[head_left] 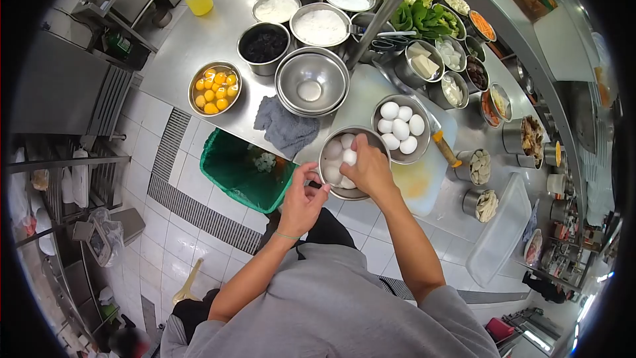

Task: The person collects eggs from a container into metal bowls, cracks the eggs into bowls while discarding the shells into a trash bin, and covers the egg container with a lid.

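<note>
My left hand [303, 204] is at the left rim of a steel bowl [347, 193], its fingers curled against the metal. White eggs [333, 150] lie inside this bowl. From the right, my right hand [366, 167] reaches in, its fingers closed around a white egg [350, 157]. Just right of it, a second steel bowl [419, 154] holds several white eggs [401, 128] on the cutting board. Farther left, a bowl [193, 91] contains several yolks [214, 91] in clear liquid. A grey cloth [286, 127] lies near the table edge, below stacked empty bowls [311, 85].
A green-lined bin [228, 171] stands below the table edge. A knife with a wooden handle [446, 150] rests on the cutting board [434, 182]. Bowls of white powder [320, 27] are at the back. Leafy greens [424, 20] and several food containers line the right.
</note>
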Available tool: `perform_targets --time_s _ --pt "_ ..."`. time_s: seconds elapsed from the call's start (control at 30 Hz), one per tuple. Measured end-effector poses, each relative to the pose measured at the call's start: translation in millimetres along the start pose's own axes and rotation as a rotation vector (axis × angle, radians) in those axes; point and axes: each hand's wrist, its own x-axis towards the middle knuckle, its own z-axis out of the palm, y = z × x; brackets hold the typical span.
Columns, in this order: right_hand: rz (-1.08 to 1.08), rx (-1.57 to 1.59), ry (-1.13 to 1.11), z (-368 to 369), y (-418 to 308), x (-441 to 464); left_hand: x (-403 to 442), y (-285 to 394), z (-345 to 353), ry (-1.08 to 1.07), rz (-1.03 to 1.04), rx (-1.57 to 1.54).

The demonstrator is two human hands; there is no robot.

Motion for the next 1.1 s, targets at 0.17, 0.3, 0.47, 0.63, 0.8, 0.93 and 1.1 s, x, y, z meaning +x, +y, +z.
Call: perform_targets --time_s 0.17,0.3,0.47,0.63,0.8,0.93,1.1 --pt "0.03 0.744 0.046 -34.6 5.9 -17.5 -2.1 -0.3 -8.4 0.005 0.013 -0.011" --pt "-0.04 1.605 0.173 -92.4 -6.4 11.6 -6.3 -6.3 -26.6 0.019 0.002 -0.019" --pt "-0.284 1.676 0.401 -117.8 14.7 133.8 -22.3 -12.7 -59.3 0.075 -0.017 -0.056" --pt "-0.002 1.372 1.037 -111.4 4.2 204.9 -51.0 -27.4 -102.5 0.244 -0.072 -0.138" --pt "-0.069 1.586 0.695 -101.3 4.3 198.5 -74.0 -39.2 -144.6 0.386 -0.135 -0.105" --pt "-0.108 1.609 0.919 -102.2 -2.6 163.7 -79.4 -37.6 -171.8 0.433 -0.132 -0.137" --pt "-0.225 1.377 0.64 -42.8 -100.2 111.0 -78.0 -39.1 -198.7 0.515 -0.112 -0.188"
